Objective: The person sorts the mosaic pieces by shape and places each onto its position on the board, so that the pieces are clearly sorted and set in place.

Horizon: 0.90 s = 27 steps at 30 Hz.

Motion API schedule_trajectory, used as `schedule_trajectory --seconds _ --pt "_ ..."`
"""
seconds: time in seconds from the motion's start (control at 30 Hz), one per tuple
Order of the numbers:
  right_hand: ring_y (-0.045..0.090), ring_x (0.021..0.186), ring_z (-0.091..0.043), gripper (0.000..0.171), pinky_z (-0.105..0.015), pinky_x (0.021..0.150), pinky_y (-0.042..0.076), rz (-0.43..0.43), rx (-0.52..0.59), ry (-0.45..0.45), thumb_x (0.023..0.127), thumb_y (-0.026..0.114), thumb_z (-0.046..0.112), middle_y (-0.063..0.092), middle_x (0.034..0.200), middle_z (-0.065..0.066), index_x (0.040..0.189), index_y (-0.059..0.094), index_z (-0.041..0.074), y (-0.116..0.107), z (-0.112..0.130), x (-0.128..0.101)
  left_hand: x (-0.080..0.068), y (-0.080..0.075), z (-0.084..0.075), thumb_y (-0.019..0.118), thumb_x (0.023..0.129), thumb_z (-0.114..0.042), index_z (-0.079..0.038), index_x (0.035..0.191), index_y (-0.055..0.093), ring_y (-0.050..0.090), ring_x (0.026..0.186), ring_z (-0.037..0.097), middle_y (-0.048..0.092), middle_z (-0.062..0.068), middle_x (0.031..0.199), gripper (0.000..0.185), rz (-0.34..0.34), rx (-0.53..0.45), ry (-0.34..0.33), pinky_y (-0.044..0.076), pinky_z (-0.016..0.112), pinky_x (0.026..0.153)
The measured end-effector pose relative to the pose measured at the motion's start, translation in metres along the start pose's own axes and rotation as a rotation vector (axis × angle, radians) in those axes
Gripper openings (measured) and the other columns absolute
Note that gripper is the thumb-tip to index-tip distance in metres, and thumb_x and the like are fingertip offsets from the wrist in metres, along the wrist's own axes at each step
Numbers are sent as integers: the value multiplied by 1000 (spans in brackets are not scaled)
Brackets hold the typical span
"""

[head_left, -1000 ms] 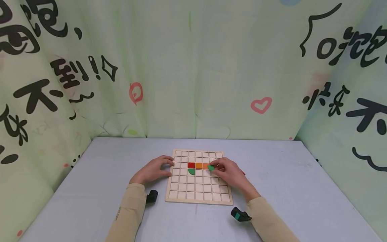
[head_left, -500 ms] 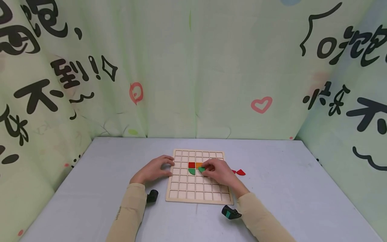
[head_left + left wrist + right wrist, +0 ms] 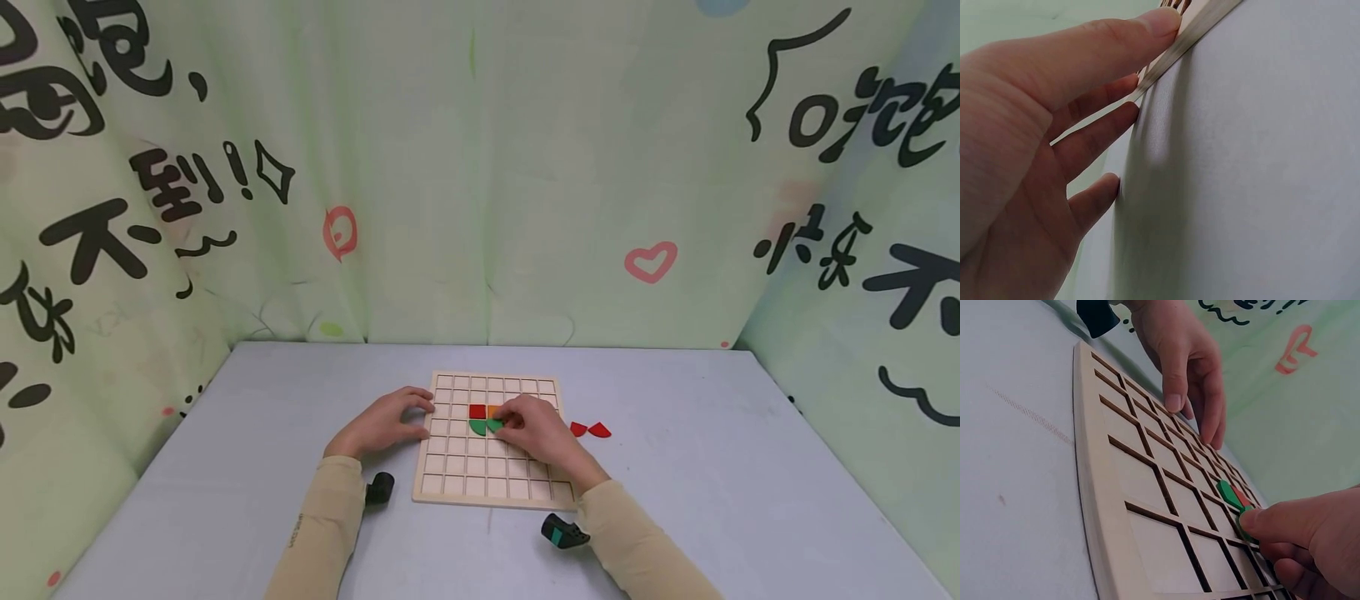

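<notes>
The right hand (image 3: 534,432) pinched a small green quarter-round piece (image 3: 495,425) between thumb and fingertips, pressing it down over a cell near the middle of the pale wooden grid board (image 3: 480,483). Just left of that hand's fingertips a second green quarter-round piece (image 3: 476,427) already lay in its cell, touching or nearly touching the held one. Directly beyond the fingertips sat a red square tile (image 3: 476,410) and, half hidden by the fingers, an orange square tile (image 3: 492,410).

The left hand (image 3: 382,425) rested with relaxed, nearly straight fingers on the board's left edge, holding nothing, thumb (image 3: 1147,28) against the rim.

Off to the right hand's outer side, two red quarter-round pieces (image 3: 589,430) lay on the grey table (image 3: 712,467), clear of the board.

The risk looked small but real: the held piece seemed tilted rather than flat, so it could catch on a divider and sit proud, or nudge its green neighbour out of place. If the left hand eased off, the board might slide.
</notes>
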State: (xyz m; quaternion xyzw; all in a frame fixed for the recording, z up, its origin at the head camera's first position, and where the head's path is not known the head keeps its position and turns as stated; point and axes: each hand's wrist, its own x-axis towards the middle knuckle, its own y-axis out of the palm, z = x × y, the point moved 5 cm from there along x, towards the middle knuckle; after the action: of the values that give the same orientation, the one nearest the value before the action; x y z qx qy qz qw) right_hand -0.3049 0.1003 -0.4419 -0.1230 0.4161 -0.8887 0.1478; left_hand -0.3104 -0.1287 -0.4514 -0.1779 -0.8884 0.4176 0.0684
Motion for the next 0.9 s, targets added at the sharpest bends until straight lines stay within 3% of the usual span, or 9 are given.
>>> schedule_trajectory --seconds 0.9 --pt "50 72 -9 15 -20 64 47 -31 -8 10 79 72 17 59 85 5 94 69 15 3 -4 -3 2 2 1 74 78 -21 -13 111 65 40 130 18 49 -4 132 35 9 15 -17 35 37 108"
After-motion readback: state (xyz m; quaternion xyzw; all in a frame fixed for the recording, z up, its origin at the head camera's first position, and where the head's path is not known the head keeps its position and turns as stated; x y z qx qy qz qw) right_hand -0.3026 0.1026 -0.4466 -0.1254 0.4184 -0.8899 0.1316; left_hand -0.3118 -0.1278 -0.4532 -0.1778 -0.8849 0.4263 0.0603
